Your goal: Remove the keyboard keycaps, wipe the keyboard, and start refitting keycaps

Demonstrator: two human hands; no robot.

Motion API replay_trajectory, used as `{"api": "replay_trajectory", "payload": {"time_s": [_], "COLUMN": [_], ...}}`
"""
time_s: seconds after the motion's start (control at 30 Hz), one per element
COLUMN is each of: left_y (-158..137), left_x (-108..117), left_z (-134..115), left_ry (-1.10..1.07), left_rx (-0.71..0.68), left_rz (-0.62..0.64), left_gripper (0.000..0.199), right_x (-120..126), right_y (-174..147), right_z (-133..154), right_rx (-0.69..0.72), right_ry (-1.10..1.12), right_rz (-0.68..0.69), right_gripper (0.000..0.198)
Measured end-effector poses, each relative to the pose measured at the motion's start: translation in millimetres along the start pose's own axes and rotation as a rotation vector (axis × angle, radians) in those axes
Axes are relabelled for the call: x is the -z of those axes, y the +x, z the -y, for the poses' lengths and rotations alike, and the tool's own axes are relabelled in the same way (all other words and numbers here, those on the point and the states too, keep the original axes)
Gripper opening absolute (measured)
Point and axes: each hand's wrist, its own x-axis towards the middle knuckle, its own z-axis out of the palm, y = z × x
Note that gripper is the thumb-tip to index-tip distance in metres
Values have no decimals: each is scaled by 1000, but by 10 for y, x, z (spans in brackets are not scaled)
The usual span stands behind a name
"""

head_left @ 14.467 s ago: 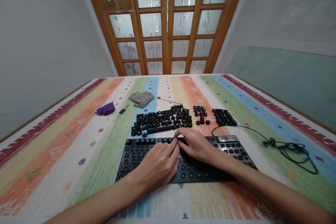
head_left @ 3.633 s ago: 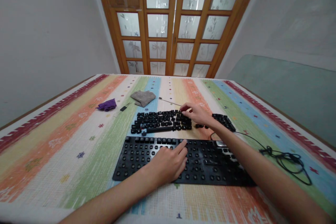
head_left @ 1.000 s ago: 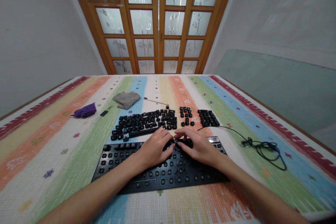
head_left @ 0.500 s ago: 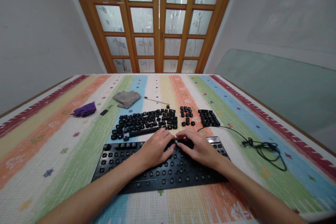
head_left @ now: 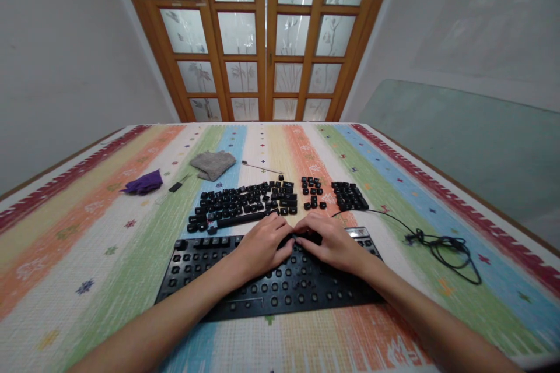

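A black keyboard (head_left: pixel 306 294) lies on the table in front of me, most of its key positions bare, with several keycaps (head_left: pixel 212 241) seated in the top row at the left. Over its upper middle, my left hand (head_left: pixel 262 246) and my right hand (head_left: pixel 328 243) meet, thumbs and fingers curled inward. The fingertips of both close around a small dark keycap at the keyboard's top row, mostly hidden by the fingers. Just beyond the keyboard, loose keycaps (head_left: pixel 238 201) are laid out in groups, with a long spacebar (head_left: pixel 240 220) nearest.
A coiled black cable (head_left: pixel 450 250) lies to the right. Farther back are a grey cloth (head_left: pixel 213 164), a purple cloth (head_left: pixel 143 182), a thin stick-like tool (head_left: pixel 262 167) and a small black-handled tool (head_left: pixel 175 186). A striped cloth (head_left: pixel 105 291) covers the table.
My fingertips have drawn slightly closer over the small keycap, which shows less than before. The view has shifted a little; the keyboard and loose keycaps keep their places.
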Motion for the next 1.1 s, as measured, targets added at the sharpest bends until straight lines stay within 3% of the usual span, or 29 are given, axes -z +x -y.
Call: {"api": "replay_trajectory", "payload": {"time_s": [0.27,0.43,0.53,0.8,1.1], "left_y": [-6,2,9,24,26], "left_x": [9,33,53,68,47], "left_z": [-35,-56,-75,-107,-98], "left_ry": [64,125,189,273,274], "left_rx": [30,46,59,10,5], "left_rz": [12,62,108,172,178], "left_gripper": [14,9,12,37,41], "right_x": [118,256,275,119,-29], "right_y": [85,430,718,1299,1516], "right_z": [13,-214,-409,-695,-839], "right_rx": [2,-38,-131,-251,-282], "right_ry": [-29,-38,-114,-245,-294], "right_rz": [62,23,7,42,66], "right_gripper": [7,10,12,16,13]}}
